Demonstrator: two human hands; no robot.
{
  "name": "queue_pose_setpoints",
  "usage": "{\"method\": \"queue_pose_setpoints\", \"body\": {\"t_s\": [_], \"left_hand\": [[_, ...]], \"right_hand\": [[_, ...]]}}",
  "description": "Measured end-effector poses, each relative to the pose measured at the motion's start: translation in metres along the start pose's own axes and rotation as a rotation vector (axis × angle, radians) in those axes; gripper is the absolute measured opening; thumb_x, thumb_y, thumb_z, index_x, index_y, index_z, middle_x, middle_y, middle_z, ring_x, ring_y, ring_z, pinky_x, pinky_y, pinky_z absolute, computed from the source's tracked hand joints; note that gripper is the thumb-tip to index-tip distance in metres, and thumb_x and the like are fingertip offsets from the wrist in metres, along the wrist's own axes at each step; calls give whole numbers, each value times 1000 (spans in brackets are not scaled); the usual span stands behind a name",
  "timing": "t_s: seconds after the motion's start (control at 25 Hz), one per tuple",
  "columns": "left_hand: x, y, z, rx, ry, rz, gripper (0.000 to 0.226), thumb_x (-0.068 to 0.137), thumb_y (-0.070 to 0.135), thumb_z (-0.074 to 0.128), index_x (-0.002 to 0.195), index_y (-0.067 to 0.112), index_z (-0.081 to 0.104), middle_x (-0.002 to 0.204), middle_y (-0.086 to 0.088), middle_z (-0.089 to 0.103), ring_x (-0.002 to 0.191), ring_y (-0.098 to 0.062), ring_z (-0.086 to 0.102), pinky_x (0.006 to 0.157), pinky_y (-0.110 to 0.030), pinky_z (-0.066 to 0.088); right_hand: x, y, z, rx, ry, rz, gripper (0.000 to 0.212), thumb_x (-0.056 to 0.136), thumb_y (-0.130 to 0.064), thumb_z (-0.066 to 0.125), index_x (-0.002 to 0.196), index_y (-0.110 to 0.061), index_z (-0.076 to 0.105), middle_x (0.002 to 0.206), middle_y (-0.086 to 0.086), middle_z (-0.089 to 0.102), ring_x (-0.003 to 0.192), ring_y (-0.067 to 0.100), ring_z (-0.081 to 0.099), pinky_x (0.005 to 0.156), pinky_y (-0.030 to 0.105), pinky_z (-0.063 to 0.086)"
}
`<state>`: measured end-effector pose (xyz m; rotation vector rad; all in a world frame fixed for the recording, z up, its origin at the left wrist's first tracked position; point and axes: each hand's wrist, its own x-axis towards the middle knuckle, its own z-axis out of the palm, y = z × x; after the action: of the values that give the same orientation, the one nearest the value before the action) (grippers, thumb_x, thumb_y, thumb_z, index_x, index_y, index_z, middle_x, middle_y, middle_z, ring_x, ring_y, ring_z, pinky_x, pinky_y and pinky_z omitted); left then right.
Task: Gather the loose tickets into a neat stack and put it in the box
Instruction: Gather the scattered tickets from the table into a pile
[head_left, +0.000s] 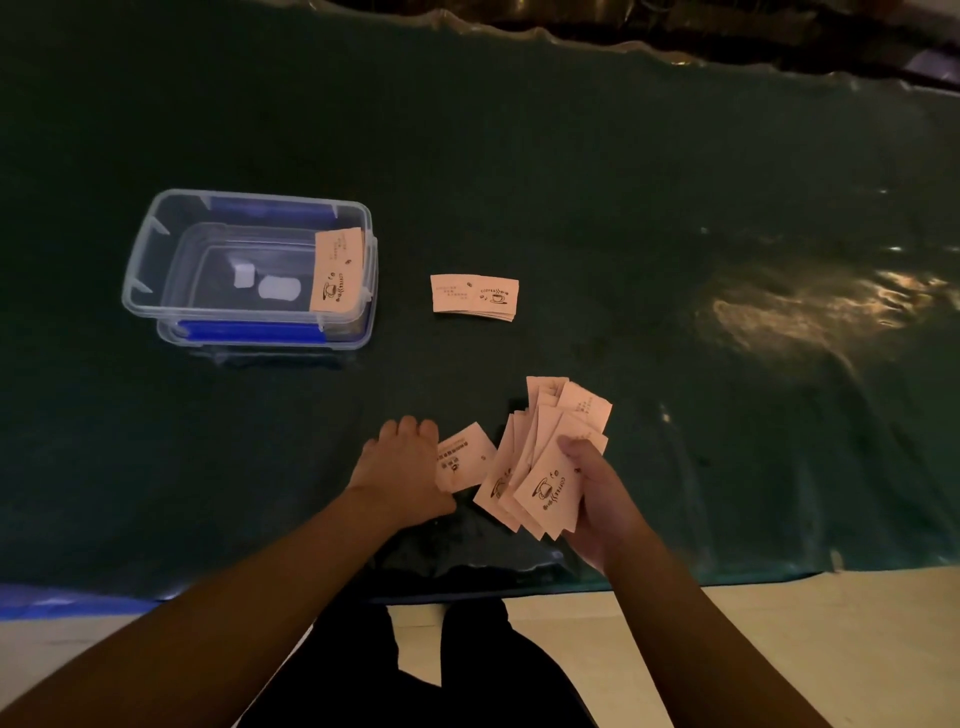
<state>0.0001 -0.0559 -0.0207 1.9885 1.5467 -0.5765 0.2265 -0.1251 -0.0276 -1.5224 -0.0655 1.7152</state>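
Dark green sheeting (571, 197), glossy and wrinkled, covers the table we are working at, and its far right side catches a bright reflection. We hold a fanned bunch of pale pink tickets (545, 457) in our right hand (602, 499), thumb pressed across the top ticket and the fingers curled under the bunch, so the hand is clamped on it; the tickets splay out unevenly toward the far side, and the topmost one shows a printed coffee cup. Our left hand (400, 467) lies palm down on the sheeting just to the left, fingers together and slightly curled, its edge touching a single loose ticket (465, 457) that sits tilted between our two hands; we cannot tell whether the fingers actually pinch that ticket or merely rest against it. Farther out, well apart from both hands, a small neat stack of tickets (474, 297) lies flat on the sheeting with the cup print facing up. To the left of that stack stands a clear plastic box (150, 249) with blue clip handles on its long sides, open at the top. One more stack of tickets (336, 270) is in the box, leaning upright against its right-hand wall. Two whitish patches show at the box bottom, though what they are is unclear to us. Below the table edge we see pale floor and dark trousers.
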Motion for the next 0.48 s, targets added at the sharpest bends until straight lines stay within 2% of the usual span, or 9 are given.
{"method": "queue_pose_setpoints", "body": {"t_s": [0.12, 0.24, 0.4, 0.48], "left_hand": [[1, -9, -7, -57, 45, 3, 88, 75, 58, 78, 146, 23, 42, 145, -6, 47, 132, -26, 47, 107, -48, 50], [-1, -13, -6, -153, 68, -124, 91, 72, 65, 76, 143, 19, 43, 140, -7, 54, 125, -26, 55, 100, -44, 54], [-6, 2, 10, -336, 41, -329, 99, 77, 70, 73, 149, 18, 30, 142, -10, 56, 120, -28, 64, 93, -42, 57], [-8, 3, 12, -383, 106, -348, 89, 86, 71, 63, 149, 20, 26, 132, -10, 62, 111, -28, 69, 86, -42, 61]], "right_hand": [[1, -3, 1, 0, -8, 1, 32, 102, -37, 63, 133, -30, 67, 112, 14, 77, 109, 40, 74, 91, 59, 63], [4, -7, -1, 0, 0, -3, 33, 102, -39, 61, 133, -29, 66, 113, 14, 76, 108, 39, 74, 90, 59, 63], [6, -11, 2, -5, 14, -13, 32, 102, -39, 61, 132, -29, 66, 114, 15, 75, 109, 39, 74, 95, 61, 61], [7, -13, 3, -6, 19, -21, 33, 101, -39, 63, 132, -29, 67, 114, 15, 76, 110, 40, 74, 96, 63, 59]]}}
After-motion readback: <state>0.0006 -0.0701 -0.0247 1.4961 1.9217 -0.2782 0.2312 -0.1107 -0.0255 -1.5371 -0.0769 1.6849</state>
